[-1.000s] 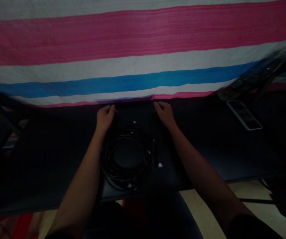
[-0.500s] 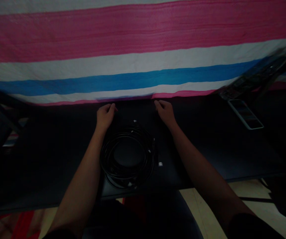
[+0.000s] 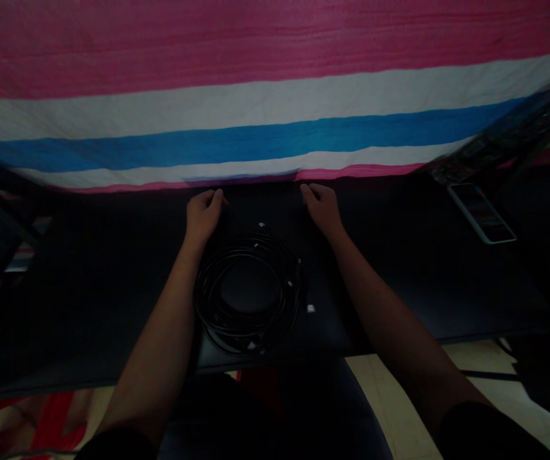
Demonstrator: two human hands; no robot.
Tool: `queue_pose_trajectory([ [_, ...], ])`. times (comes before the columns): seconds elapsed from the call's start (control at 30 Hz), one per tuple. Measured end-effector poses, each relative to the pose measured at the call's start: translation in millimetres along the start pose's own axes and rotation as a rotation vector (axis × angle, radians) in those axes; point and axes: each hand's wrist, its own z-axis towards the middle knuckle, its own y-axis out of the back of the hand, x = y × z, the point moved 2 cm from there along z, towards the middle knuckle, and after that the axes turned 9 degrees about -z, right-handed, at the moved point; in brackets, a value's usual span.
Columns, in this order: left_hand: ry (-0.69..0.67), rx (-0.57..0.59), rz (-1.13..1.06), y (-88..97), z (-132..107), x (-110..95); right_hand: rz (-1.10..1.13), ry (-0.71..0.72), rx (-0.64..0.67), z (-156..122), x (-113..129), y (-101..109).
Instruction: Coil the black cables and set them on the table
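Observation:
A coil of black cable [image 3: 202,300] lies flat on the dark tabletop [image 3: 112,281], between my forearms. Pale connector ends show around it, one of them a white plug [image 3: 310,308] just outside its right side. My left hand [image 3: 204,212] rests on the table beyond the coil's upper left, fingers curled in and closed, with nothing seen in them. On the other side, my right hand [image 3: 321,203] rests in a similar loose fist, beyond the coil's upper right. Neither hand touches the cable. The undersides of both hands are hidden.
A phone [image 3: 483,214] in a light case lies at the right, by a dark frame bar and a shiny crumpled plastic item [image 3: 476,150]. Behind the table hangs a striped pink, white and blue sheet [image 3: 255,140]. Red strips [image 3: 57,415] show on the floor at lower left.
The whole view has shifted slightly, so the table and its things appear a little higher in the picture. Both hands keep their pose and the cable coil stays in place.

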Motion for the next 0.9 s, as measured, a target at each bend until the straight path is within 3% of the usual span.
queue_pose_trajectory([
  [0.9, -0.014, 0.001, -0.021, -0.5, 0.6, 2.6, 0.011, 0.007, 0.016, 0.4, 1.0, 1.8],
])
